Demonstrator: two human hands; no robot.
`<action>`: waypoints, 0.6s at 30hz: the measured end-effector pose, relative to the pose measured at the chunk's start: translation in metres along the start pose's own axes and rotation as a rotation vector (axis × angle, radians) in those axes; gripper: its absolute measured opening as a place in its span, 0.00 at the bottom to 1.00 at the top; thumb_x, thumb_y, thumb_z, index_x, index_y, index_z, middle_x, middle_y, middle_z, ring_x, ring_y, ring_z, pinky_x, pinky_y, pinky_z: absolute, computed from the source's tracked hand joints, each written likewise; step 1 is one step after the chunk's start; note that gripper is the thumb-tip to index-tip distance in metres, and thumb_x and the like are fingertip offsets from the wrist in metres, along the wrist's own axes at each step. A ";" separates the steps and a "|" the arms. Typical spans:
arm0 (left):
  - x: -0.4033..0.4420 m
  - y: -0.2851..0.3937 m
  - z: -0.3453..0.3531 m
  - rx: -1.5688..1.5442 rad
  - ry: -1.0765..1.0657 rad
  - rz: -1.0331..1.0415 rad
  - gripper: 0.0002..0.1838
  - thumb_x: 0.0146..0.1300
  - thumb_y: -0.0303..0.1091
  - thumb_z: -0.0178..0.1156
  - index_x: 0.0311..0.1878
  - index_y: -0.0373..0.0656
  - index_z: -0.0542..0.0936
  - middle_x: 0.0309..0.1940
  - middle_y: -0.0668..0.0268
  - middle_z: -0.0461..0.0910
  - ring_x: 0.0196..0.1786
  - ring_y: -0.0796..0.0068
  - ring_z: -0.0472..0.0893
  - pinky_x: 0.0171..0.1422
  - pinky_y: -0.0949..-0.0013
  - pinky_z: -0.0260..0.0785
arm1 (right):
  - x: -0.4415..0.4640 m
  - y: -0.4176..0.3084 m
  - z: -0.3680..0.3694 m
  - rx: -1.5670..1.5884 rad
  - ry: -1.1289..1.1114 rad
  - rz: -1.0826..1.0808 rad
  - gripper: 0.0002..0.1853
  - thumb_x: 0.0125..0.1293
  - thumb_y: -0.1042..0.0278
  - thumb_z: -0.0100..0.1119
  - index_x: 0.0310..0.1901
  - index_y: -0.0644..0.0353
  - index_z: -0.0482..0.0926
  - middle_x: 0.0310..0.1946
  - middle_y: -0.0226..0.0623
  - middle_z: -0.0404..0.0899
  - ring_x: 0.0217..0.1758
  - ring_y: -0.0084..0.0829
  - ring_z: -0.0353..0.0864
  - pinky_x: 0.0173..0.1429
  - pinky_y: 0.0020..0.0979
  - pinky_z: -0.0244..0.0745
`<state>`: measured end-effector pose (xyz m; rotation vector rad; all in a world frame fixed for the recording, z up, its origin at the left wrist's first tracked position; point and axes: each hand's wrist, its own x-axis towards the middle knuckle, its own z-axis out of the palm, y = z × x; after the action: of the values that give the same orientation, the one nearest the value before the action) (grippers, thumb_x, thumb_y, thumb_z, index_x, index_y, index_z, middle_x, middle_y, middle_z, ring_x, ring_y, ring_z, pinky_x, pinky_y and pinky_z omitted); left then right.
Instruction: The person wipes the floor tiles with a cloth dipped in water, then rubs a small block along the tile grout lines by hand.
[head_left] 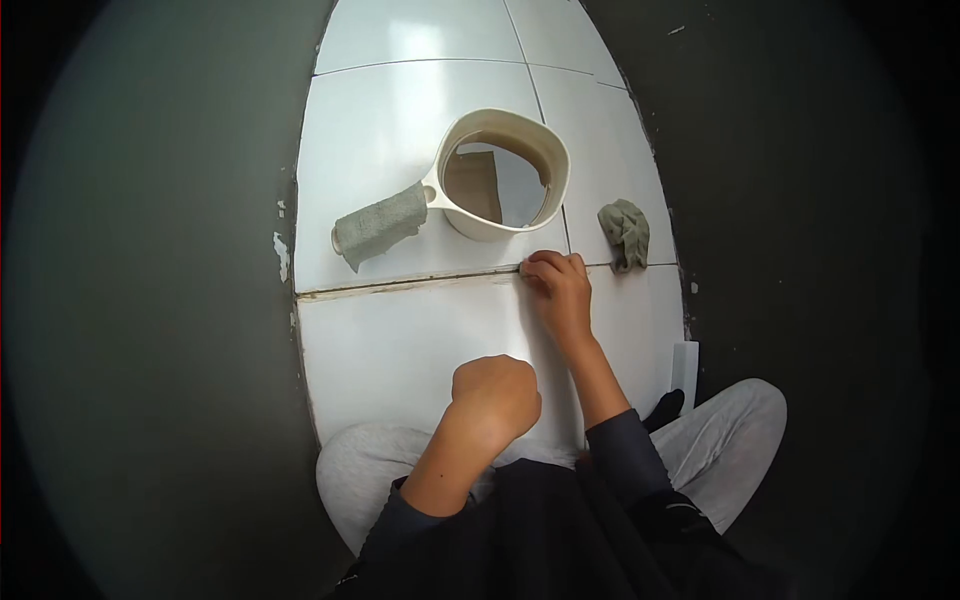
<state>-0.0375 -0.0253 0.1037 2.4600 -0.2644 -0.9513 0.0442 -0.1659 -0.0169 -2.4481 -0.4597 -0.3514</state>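
Note:
My right hand [558, 290] is closed in a pinch at the dirty joint [420, 284] between the white floor tiles. Whatever its fingertips hold is too small to make out. Nearer my body, my left hand [497, 398] is curled into a fist above the tile, its back towards me, so the inside is hidden. Just beyond the joint stands a cream dipper [568, 172] of brownish water, its handle pointing left. Draped over that handle is a grey-green cloth [380, 227].
A crumpled grey-green cloth [626, 234] lies on the tiles to the right. Dark walls [190, 300] flank the narrow white floor [370, 120], with chipped patches along the left one. My bent legs [735, 430] are at the near end, close to a pale upright block [685, 375].

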 end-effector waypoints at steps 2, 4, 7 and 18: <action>0.002 -0.001 0.003 0.016 0.008 0.002 0.15 0.56 0.38 0.53 0.24 0.36 0.82 0.24 0.52 0.81 0.30 0.53 0.82 0.37 0.55 0.74 | 0.003 -0.023 0.018 0.050 -0.076 -0.045 0.12 0.47 0.82 0.64 0.34 0.55 0.84 0.39 0.27 0.82 0.40 0.34 0.73 0.45 0.30 0.74; 0.001 -0.004 0.004 0.001 0.036 0.023 0.15 0.55 0.38 0.53 0.23 0.36 0.82 0.24 0.51 0.81 0.30 0.52 0.81 0.37 0.55 0.74 | 0.005 -0.020 0.018 0.056 -0.085 -0.059 0.12 0.47 0.82 0.64 0.34 0.55 0.84 0.39 0.27 0.82 0.39 0.34 0.73 0.45 0.31 0.74; 0.000 -0.005 -0.004 -0.034 -0.045 0.017 0.16 0.55 0.38 0.52 0.23 0.35 0.81 0.23 0.50 0.80 0.29 0.51 0.80 0.37 0.54 0.73 | 0.001 0.005 -0.006 -0.012 -0.016 0.042 0.14 0.46 0.85 0.63 0.34 0.56 0.84 0.39 0.27 0.82 0.39 0.36 0.73 0.45 0.32 0.74; 0.007 0.001 -0.004 -0.025 -0.072 0.063 0.17 0.54 0.37 0.50 0.19 0.36 0.79 0.19 0.53 0.78 0.25 0.54 0.79 0.35 0.56 0.72 | 0.010 0.019 -0.023 -0.069 -0.136 0.069 0.11 0.50 0.81 0.62 0.35 0.56 0.80 0.36 0.31 0.80 0.41 0.41 0.73 0.45 0.36 0.71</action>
<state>-0.0299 -0.0268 0.1030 2.3836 -0.3506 -1.0106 0.0580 -0.1922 -0.0053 -2.5582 -0.4250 -0.1751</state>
